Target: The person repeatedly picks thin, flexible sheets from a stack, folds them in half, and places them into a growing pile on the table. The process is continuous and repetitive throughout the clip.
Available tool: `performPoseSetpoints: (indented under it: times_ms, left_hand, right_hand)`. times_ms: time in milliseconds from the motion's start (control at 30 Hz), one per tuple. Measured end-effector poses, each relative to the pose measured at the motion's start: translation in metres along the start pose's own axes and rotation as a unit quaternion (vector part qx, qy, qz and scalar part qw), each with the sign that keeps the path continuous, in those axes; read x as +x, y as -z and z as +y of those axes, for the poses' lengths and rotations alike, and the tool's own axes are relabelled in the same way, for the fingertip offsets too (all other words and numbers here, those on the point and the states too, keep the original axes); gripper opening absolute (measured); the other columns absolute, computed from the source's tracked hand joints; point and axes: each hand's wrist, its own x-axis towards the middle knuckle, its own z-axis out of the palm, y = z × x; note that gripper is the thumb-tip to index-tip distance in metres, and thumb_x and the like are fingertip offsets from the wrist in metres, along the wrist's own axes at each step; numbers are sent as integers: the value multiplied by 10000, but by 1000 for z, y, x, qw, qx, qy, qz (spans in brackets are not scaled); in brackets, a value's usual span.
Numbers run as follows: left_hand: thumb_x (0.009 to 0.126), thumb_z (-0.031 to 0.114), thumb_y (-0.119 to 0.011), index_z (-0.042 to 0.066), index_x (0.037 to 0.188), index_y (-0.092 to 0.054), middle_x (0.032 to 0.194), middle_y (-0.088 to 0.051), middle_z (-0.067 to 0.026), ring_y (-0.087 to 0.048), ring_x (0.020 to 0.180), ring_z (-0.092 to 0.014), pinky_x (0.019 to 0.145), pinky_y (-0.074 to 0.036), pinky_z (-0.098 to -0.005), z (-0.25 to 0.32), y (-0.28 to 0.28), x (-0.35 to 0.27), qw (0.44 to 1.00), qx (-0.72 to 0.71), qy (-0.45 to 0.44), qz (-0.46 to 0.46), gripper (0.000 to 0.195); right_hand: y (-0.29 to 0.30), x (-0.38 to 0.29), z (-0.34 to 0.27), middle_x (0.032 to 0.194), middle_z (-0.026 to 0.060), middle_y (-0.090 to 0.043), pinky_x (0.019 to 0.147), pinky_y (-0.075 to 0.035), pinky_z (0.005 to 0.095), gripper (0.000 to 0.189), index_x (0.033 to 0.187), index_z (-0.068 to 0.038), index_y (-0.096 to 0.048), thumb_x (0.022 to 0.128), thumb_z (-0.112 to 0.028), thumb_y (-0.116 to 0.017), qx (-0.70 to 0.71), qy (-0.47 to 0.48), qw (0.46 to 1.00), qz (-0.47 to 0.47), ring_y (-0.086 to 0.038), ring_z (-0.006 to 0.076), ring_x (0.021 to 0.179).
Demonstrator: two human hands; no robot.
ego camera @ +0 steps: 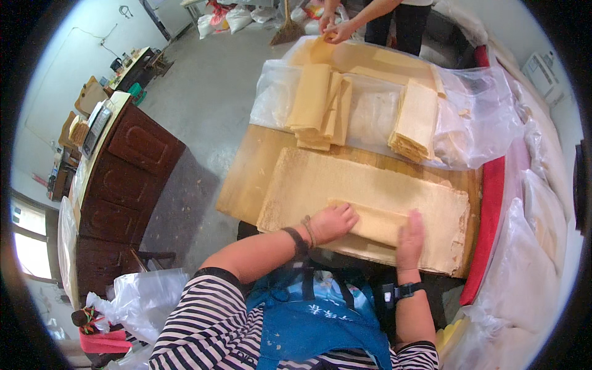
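A stack of large, thin tan sheets [351, 178] with ragged edges lies on the wooden table [245, 171] in front of me. On its near part rests a narrow folded sheet [377, 225]. My left hand [334, 223] lies on the left end of that folded piece, its fingers bent; whether it grips the sheet is not clear. At the right end is my right hand [410, 233], fingers together and extended, slightly blurred, touching the fold. Beyond the stack are folded bundles [312, 101] at left and another folded bundle [416, 120] at right, both on clear plastic.
Across the table, a person's hands [337, 31] handle a thin sheet [319, 51]. Plastic-covered piles [522, 249] and a red strip [485, 222] border the right side. A dark wooden cabinet [134, 152] stands left, with plastic bags [148, 296] nearer me. A broom [287, 31] stands behind.
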Motion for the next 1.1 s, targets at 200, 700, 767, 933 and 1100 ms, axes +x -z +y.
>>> performPoseSetpoints:
  times_ms: [200,700,767,933,1100]
  left_hand:
    - [922,62,-639,79,1410,-600,1283,-695,-179,-679,1167,-341,999,-548,-398,-59,50,11,899,-311,202,233,490]
    - [1024,415,-501,127,1222,-695,1353,-635,-172,-641,1191,-382,975,-515,-584,-233,85,78,888,132,430,98,399]
    - [998,355,-603,82,1263,-679,1369,-629,-188,-625,1208,-401,1045,-477,-564,-197,83,68,855,236,352,299,389]
    - [891,391,-785,94,1331,-659,1387,-640,-190,-583,1307,-394,1126,-447,-488,-20,35,56,988,-106,50,105,546]
    - [761,396,-865,160,1436,-561,1600,-434,-124,-404,1486,-354,1161,-388,-504,75,4,26,999,18,-22,-33,777]
  right_hand:
    - [21,-9,44,1509,195,-559,1238,-313,490,469,1428,-33,-581,973,-139,-629,-60,-31,996,55,-435,402,1467]
    - [13,-4,25,1516,168,-520,1216,-330,530,522,1375,-93,-603,878,-220,-695,-211,-1,977,17,-429,408,1442]
    - [13,-1,20,1535,163,-504,1220,-324,525,514,1376,-98,-611,886,-229,-695,-218,-6,976,26,-419,396,1448]
    - [24,-8,12,1403,159,-619,1153,-427,478,384,1291,-82,-679,911,-135,-688,-12,-67,995,74,-547,380,1330]
    - [63,-63,24,1300,120,-690,1032,-522,357,264,1252,2,-682,1015,-89,-611,362,-319,844,233,-652,243,1216]
